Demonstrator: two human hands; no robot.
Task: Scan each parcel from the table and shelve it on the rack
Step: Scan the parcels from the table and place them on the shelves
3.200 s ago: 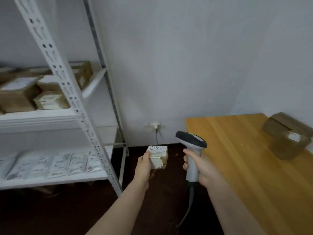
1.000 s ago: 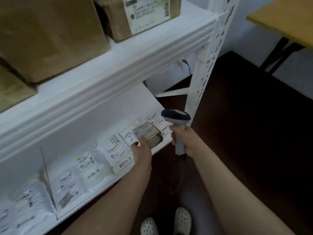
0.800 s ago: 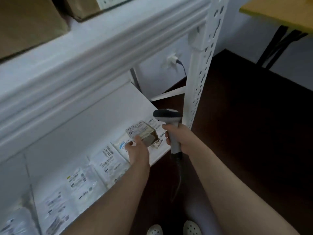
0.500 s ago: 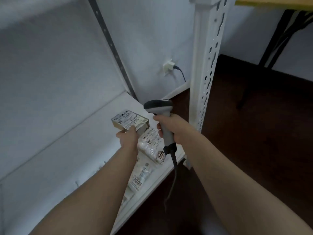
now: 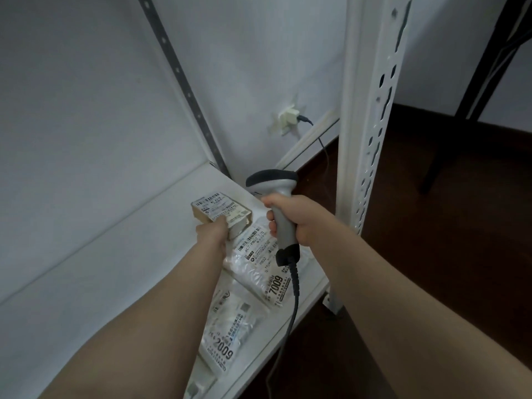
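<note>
My left hand [image 5: 213, 232] grips a small brown parcel [image 5: 220, 210] with a white label on top, holding it low over the white lower shelf [image 5: 95, 272] of the rack, near the shelf's right back corner. Whether the parcel touches the shelf I cannot tell. My right hand [image 5: 299, 218] grips the handle of a grey barcode scanner [image 5: 273, 187], just right of the parcel, head pointing away from me. The scanner's cable hangs down past the shelf edge.
Several white bagged parcels [image 5: 260, 266] with printed labels lie along the shelf's front edge below my hands. The rack's white perforated post [image 5: 365, 133] stands right of the scanner. A wall socket [image 5: 288, 118], dark floor and black table legs [image 5: 478, 76] are behind.
My head has dropped below the upper shelf. My left hand has carried the small parcel deeper into the lower shelf, past the bagged parcels, with the scanner following alongside.
</note>
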